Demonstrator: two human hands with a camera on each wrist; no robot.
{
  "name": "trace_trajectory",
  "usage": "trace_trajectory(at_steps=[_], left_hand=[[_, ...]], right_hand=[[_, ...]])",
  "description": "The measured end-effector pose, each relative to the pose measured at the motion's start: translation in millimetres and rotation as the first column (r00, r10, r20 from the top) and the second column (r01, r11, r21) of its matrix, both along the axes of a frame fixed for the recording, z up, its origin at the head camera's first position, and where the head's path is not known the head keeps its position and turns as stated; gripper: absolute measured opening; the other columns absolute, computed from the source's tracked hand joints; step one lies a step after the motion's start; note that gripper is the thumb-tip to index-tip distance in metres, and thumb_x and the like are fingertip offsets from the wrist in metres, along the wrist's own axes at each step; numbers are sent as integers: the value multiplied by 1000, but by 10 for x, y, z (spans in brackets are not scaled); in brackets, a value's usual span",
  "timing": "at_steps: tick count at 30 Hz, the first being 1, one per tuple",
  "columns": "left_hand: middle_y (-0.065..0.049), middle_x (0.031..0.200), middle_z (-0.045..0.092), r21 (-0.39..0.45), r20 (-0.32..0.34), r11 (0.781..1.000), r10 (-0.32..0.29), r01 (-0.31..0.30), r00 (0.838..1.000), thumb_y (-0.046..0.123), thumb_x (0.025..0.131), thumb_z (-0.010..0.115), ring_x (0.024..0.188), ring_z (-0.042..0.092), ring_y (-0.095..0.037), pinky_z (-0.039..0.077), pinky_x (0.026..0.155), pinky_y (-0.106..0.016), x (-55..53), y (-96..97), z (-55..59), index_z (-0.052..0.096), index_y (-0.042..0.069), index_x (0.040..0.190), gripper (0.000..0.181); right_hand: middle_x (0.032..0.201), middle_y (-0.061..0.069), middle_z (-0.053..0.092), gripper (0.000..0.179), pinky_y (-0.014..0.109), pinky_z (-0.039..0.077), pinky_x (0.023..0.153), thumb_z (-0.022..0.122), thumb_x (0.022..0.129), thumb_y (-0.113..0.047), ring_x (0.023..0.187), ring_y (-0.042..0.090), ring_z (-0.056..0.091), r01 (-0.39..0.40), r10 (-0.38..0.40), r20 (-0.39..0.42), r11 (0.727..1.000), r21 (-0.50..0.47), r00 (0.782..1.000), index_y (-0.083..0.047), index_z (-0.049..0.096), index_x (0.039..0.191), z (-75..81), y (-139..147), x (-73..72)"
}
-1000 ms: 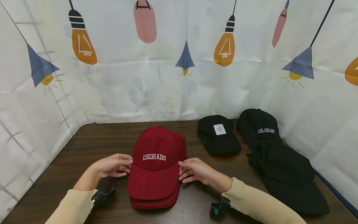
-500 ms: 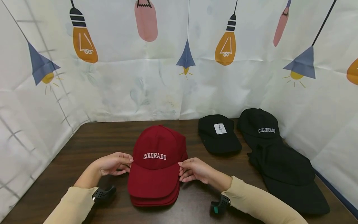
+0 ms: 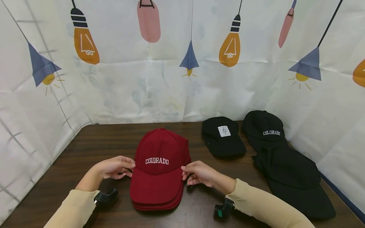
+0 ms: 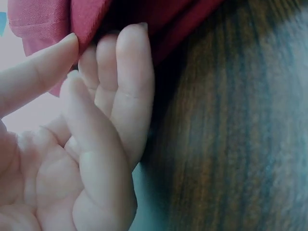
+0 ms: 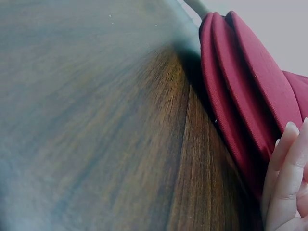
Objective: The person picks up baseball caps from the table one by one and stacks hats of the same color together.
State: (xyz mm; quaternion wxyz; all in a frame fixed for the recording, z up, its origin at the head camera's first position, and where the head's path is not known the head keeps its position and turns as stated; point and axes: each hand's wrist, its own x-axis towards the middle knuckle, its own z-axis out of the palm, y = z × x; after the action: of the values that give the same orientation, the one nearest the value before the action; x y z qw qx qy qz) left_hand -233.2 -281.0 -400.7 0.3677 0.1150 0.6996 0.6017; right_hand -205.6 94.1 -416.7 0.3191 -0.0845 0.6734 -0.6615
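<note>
Three red caps (image 3: 160,167), edges (image 5: 227,60) held, tabletop (image 3: 105,141) around.

cap stack (image 3: 158,182) on table (image 3: 105,142) | hands (image 3: 115,167) either side | other caps (image 3: 223,147) right

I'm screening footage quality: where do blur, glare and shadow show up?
Head: dark-red cloth baseball caps sharp, faint glare on the brown wood-grain table near the bottom; left wrist: grain soft, shadow beside the caps; right wrist: table blurred leftward, clearer near the caps.
</note>
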Motion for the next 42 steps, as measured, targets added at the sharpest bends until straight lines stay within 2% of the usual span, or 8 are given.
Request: trace_trajectory(at_steps=[8, 17, 29, 38, 42], left_hand=[[1, 91, 69, 13, -4, 999, -52, 52, 999, 11, 105, 50, 81, 69, -5, 47, 59, -9, -6, -42, 5, 66, 15, 99, 17], [2, 87, 65, -12, -16, 999, -35, 35, 999, 12, 104, 53, 66, 62, 2, 43, 53, -6, -15, -33, 5, 66, 14, 95, 16], [4, 80, 58, -54, -41, 998, -32, 30, 999, 13, 105, 52, 66, 60, 0, 42, 53, -7, -7, -24, 18, 63, 13, 97, 14], [4, 78, 57, -58, -51, 994, -91, 88, 995, 14, 106, 51, 67, 61, -1, 40, 52, -7, 11, -32, 38, 62, 12, 94, 16], [2, 79, 60, -57, -42, 993, -110, 108, 993, 12, 105, 51, 69, 65, -3, 43, 54, -8, 4, -27, 38, 62, 11, 93, 17]], right_hand=[[78, 5, 71, 24, 19, 54, 56, 57, 104, -17, 56, 6, 63, -35, 35, 0, 999, 0, 999, -4, 65, 86, 6, 7, -1], [69, 2, 65, 24, 21, 55, 56, 56, 105, -18, 55, 7, 63, -31, 31, 14, 999, 9, 999, -6, 64, 87, -17, -1, 5], [68, 1, 61, 24, 20, 54, 55, 56, 106, -20, 54, 7, 60, -30, 29, 13, 999, 23, 999, -7, 63, 87, -34, 0, 16], [72, 4, 65, 24, 21, 55, 56, 54, 107, -19, 57, 8, 61, -60, 59, 14, 998, 29, 998, -6, 62, 89, -51, -11, 21], [72, 4, 66, 24, 21, 55, 57, 53, 107, -19, 58, 8, 62, -67, 67, 13, 997, 34, 998, -6, 62, 89, -39, -8, 28]])
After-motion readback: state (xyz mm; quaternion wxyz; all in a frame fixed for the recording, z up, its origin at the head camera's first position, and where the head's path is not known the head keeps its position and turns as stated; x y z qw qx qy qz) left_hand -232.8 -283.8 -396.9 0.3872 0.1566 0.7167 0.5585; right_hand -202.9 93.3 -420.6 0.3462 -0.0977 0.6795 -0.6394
